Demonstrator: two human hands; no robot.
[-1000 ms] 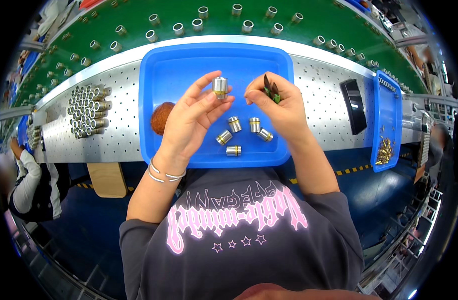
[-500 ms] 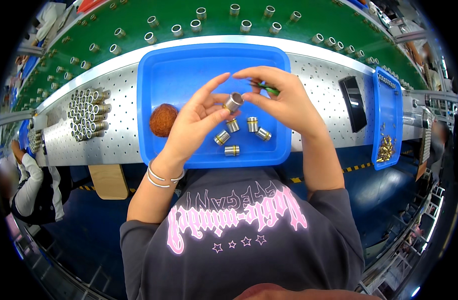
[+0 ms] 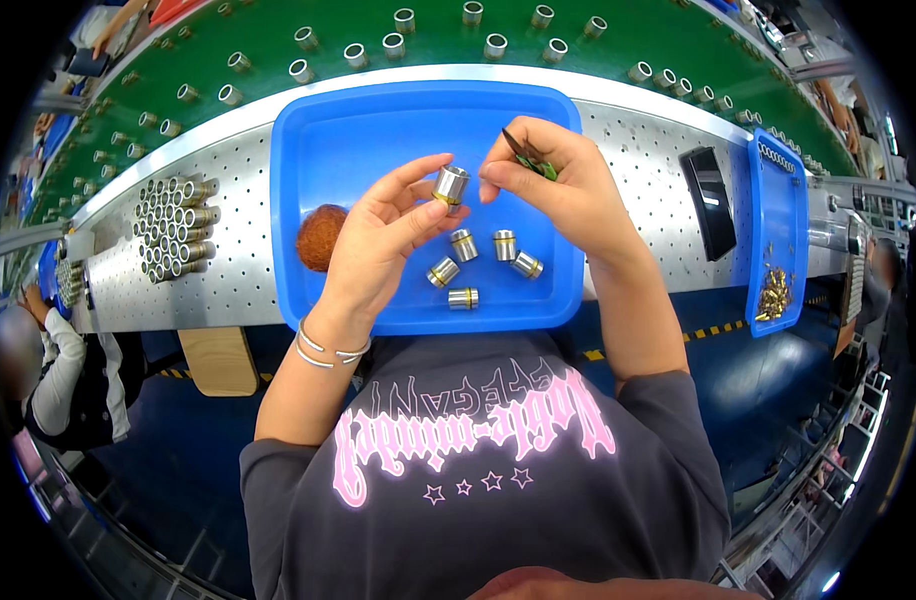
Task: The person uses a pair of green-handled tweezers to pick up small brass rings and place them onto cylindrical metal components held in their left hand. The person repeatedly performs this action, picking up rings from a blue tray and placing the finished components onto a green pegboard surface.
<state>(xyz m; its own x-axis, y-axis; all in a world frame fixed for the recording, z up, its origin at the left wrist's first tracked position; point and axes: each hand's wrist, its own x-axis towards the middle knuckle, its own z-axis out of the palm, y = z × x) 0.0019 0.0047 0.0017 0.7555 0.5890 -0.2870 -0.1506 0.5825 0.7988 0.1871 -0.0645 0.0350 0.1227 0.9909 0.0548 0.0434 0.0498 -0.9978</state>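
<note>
Over the blue tray (image 3: 308, 110), my left hand (image 3: 388, 215) holds a shiny metal sleeve (image 3: 451, 184) with a gold-coloured ring, tilted, between thumb and fingers. My right hand (image 3: 563, 180) is closed round small green-handled snips (image 3: 533, 160), their dark pointed blades sticking up past the fingers. Its thumb and index finger are pinched together just right of the sleeve, a small gap apart; whether something thin is in the pinch I cannot tell. Several similar sleeves lie in the tray below, one of them (image 3: 463, 298) nearest me. A brown fibrous ball (image 3: 320, 238) sits left of my left hand.
Bundled metal sleeves (image 3: 173, 230) stand on the perforated metal bench (image 3: 243, 200) at left. Beyond is a green belt (image 3: 438, 50) carrying more sleeves. At right are a black stand (image 3: 708, 205) and a smaller blue tray (image 3: 753, 240) with brass pieces (image 3: 773, 295). Another person (image 3: 63, 375) sits far left.
My left hand has turned the sleeve more upright and raised it slightly. My right hand has drawn back off the sleeve, its fingers pinching together and the snips' blades now pointing up.
</note>
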